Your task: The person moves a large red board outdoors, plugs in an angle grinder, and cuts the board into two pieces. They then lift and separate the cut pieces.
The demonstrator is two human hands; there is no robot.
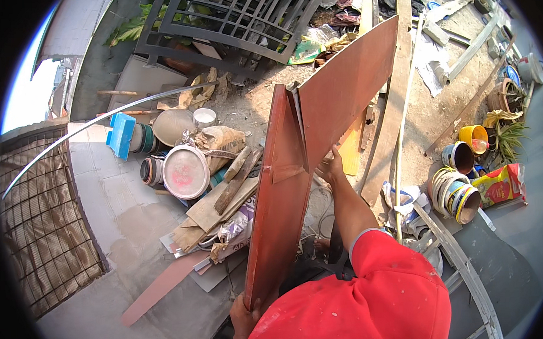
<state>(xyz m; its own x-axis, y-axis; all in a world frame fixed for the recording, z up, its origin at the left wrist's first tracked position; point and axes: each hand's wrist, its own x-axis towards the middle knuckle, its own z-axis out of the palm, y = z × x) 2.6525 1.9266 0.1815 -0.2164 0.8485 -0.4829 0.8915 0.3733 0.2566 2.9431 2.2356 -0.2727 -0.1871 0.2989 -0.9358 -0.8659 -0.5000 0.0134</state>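
In front of me stands a large red-brown panel point(277, 224), upright and tilted. Joined to it at an angle is a wider reddish-brown sheet point(349, 75) that reaches away to the upper right. My left hand point(244, 316) is closed round the panel's lower near edge. Further up, my right hand point(331, 165) grips the lower edge near where the two parts meet; some of its fingers are hidden behind the board. My right arm, in a short red sleeve point(378, 249), stretches forward.
Left of the panel lie wood offcuts point(216, 211), a round-lidded bucket point(185, 172) and a blue box-like piece point(121, 135). A dark metal grille point(235, 25) leans at the back. Long planks point(396, 112), a yellow bucket point(473, 137) and a wooden ladder-like frame point(463, 264) are on the right.
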